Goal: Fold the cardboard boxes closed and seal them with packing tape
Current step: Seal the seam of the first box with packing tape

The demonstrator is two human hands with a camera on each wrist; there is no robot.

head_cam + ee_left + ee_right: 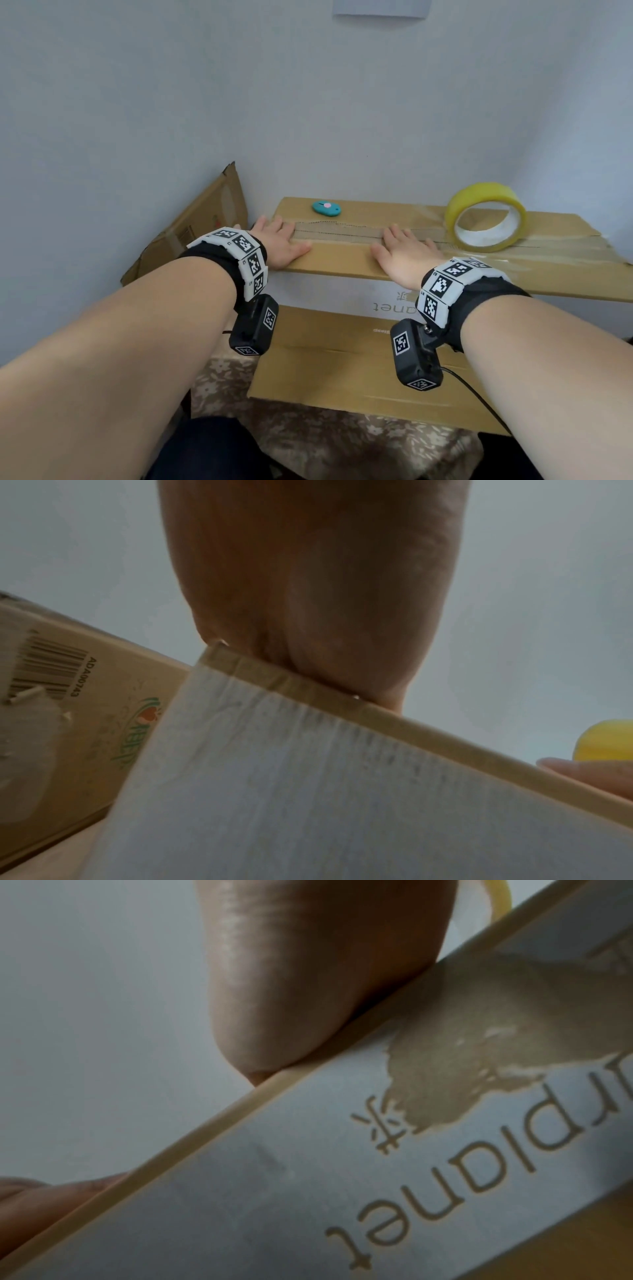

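Observation:
A cardboard box [339, 260] with a white printed front [342, 1177] stands before me, its top flaps folded down. My left hand [279, 240] lies flat on the top near the left corner, palm heel at the edge [308, 615]. My right hand [402, 255] lies flat near the middle, fingers straight over the torn seam. A yellow roll of packing tape [486, 216] stands on the box top to the right, its edge showing in the left wrist view [606, 742]. Old clear tape covers the seam at the right.
A small teal box cutter [326, 208] lies at the back left of the box top. A second cardboard box [198, 222] with a barcode [44, 666] leans against the wall at the left. A lower flap [342, 370] juts toward me over a patterned cloth [308, 435].

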